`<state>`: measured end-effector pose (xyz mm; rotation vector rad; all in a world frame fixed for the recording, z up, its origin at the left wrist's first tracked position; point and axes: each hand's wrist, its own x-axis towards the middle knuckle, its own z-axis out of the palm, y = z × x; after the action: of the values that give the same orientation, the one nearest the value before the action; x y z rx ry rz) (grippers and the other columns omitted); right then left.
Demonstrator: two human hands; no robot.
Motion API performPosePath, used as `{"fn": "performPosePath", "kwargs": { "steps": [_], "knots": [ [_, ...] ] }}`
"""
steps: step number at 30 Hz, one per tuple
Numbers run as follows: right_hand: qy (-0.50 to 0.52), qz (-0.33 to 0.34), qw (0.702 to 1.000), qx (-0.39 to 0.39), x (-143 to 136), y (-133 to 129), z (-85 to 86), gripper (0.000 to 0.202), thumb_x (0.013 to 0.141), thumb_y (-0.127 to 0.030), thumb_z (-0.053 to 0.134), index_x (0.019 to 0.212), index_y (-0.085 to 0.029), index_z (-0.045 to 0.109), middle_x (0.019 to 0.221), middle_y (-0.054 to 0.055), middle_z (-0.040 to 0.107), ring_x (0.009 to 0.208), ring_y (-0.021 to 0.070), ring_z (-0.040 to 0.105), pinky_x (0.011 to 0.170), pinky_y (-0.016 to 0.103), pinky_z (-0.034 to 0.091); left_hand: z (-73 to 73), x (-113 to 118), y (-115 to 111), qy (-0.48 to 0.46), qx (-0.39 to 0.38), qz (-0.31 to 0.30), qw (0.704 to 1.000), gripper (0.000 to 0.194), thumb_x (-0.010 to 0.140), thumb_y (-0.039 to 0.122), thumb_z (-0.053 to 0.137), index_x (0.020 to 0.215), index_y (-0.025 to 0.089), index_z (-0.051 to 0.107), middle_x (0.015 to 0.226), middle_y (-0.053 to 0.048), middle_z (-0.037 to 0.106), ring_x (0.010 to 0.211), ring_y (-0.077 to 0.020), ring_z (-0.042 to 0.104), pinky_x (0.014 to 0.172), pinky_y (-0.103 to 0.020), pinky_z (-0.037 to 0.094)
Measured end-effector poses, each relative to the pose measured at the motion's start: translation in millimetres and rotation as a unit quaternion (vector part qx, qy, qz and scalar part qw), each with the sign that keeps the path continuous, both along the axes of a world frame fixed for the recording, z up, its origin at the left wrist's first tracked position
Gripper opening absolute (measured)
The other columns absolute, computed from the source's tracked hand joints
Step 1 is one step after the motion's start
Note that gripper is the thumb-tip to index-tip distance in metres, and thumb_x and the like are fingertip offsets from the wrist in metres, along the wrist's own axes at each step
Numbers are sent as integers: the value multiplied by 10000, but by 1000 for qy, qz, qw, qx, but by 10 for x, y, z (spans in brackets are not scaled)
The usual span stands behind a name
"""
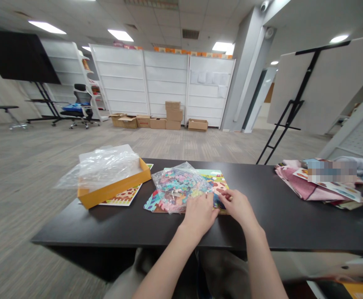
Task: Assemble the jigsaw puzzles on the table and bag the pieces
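Note:
A clear plastic bag [178, 185] full of small colourful pieces, which look like jigsaw pieces, lies on the desk before me. Beneath it is a bright picture board [220, 176], partly covered. My left hand [200, 209] is over the bag's near right corner, fingers bent and closed on the plastic. Just right of it, my right hand [239, 205] is above the board's right edge with thumb and fingertips pinched together. Whatever is between those fingertips is too small to make out.
An orange box tray [116, 187] holding crumpled clear plastic [106, 166] stands on the left of the dark desk [106, 228], on a printed sheet [128, 196]. Folded cloths [293, 180] lie at the right. Cardboard boxes [173, 114] line the far shelves.

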<state>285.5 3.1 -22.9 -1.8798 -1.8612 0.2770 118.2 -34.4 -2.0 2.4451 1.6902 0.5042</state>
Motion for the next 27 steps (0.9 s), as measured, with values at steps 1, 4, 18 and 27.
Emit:
{"fn": "performPosePath", "kwargs": {
  "steps": [1,4,18,27],
  "knots": [
    [-8,7,1000,1,12,1,-8,239,889,-346,610,997,-216,779,900,84,704,805,220,676,692,286,429,-6,20,6,0,-1,2,1000,307,920,367,623,1156,178,571,1074,-99,707,1010,-307,692,849,-422,530],
    [-27,23,999,-3,29,4,-29,236,851,-323,660,1009,-198,781,917,96,689,798,224,674,704,291,441,-25,64,36,-1,0,10,1000,237,938,328,592,1127,185,583,1055,-88,710,983,-301,703,814,-416,541],
    [20,55,998,-5,16,1,-34,176,834,-325,653,864,-172,735,907,101,716,813,230,673,745,306,477,-18,60,98,-46,-38,21,998,259,887,254,577,1140,215,617,1103,-66,727,1030,-279,695,867,-391,541],
    [39,109,993,-11,-20,-18,19,177,811,-319,634,826,-170,729,893,105,734,875,254,672,792,342,493,-16,-4,117,-72,-64,12,995,262,888,235,574,1145,212,618,1163,-73,690,1090,-272,668,924,-381,521]
  ]
}}
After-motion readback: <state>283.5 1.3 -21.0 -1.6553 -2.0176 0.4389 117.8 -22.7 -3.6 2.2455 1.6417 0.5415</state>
